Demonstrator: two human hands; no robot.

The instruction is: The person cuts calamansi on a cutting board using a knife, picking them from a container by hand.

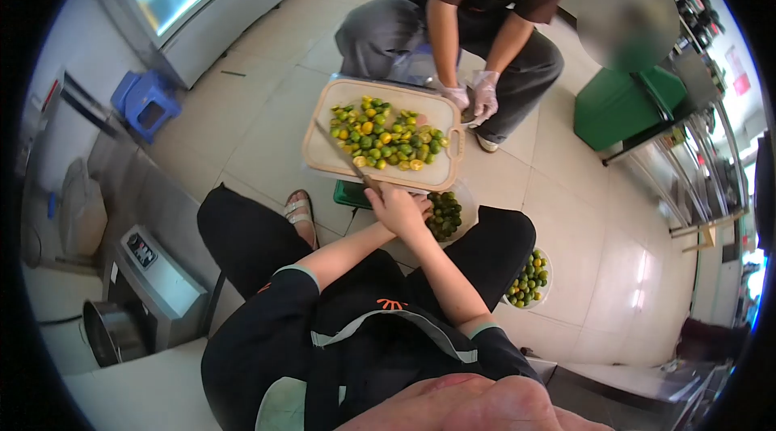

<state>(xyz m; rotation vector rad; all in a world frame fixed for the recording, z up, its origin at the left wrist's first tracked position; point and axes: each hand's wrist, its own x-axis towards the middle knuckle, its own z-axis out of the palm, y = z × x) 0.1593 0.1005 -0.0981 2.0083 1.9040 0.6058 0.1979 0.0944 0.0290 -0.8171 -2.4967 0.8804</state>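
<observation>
My right hand [396, 209] is closed on the handle of a knife [343, 154], whose blade lies over the left part of a cutting board [323, 158]. Many cut green and yellow citrus fruits [380, 138] are spread across the board. My left forearm crosses beneath my right one, and my left hand [423, 203] shows only in part beside a bowl of dark green citrus [444, 217]. Its fingers are mostly hidden, so any hold is unclear.
A person [485, 15] in clear gloves sits opposite, hands close together beyond the board. A container of whole citrus [529, 279] stands on the floor at right. Also around are a green bin [618, 108], a blue stool [147, 104] and a metal pot [113, 332].
</observation>
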